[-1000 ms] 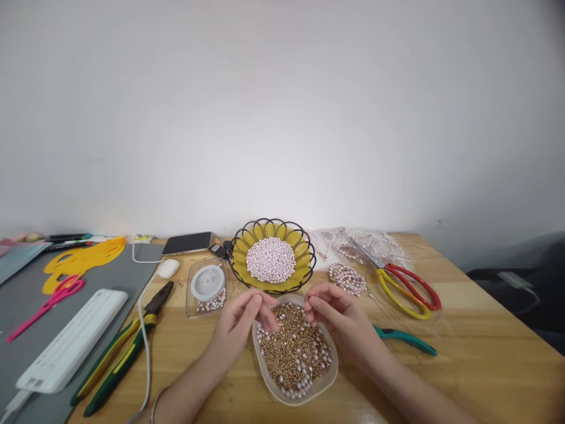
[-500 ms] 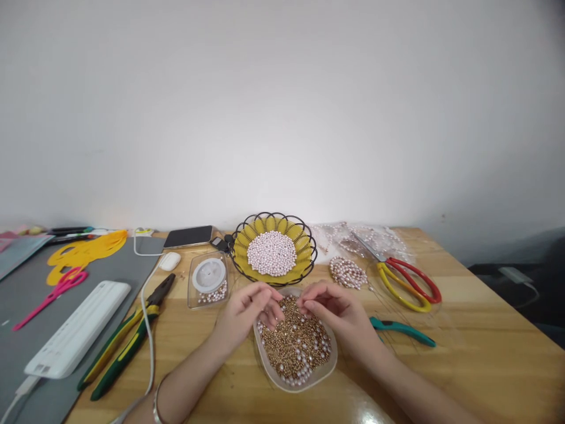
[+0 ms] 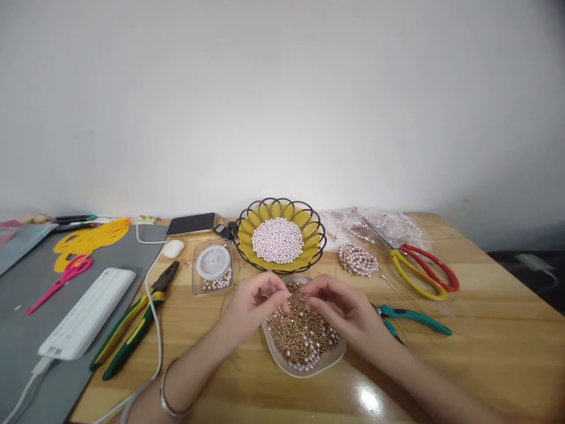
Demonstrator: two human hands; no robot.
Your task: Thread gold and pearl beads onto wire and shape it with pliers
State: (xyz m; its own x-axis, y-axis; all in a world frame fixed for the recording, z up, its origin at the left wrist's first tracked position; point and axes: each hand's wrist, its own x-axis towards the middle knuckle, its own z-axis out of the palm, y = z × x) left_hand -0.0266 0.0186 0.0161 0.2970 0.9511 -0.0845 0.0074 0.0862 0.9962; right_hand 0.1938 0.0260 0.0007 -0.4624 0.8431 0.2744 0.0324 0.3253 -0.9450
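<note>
Above a pale plastic tray [image 3: 282,366] of small gold beads [image 3: 286,330] and larger pearly ones [image 3: 311,350], both hands face each other. My left hand [image 3: 256,303] has its thumb and fingers curled together, with a tiny pale speck at their tips that is too small to name. A short gap away, my right hand [image 3: 339,306] pinches thumb against forefinger; what lies in the pinch does not show. Thin lines of thread or wire run over the wood beside both hands.
Behind the tray stands a yellow basket [image 3: 315,247] of pearly beads. On the right lie a coiled bead strand [image 3: 357,260], scissors [image 3: 424,268] and teal-handled pliers [image 3: 415,317]. On the left are a box with a spool [image 3: 213,262], large pliers [image 3: 136,330], a white power strip [image 3: 88,315] and a phone [image 3: 192,224].
The view has shifted, so the table's things sit slightly higher and mostly farther right. Both hands stay over the tray, fingertips still close together with a small gap.
</note>
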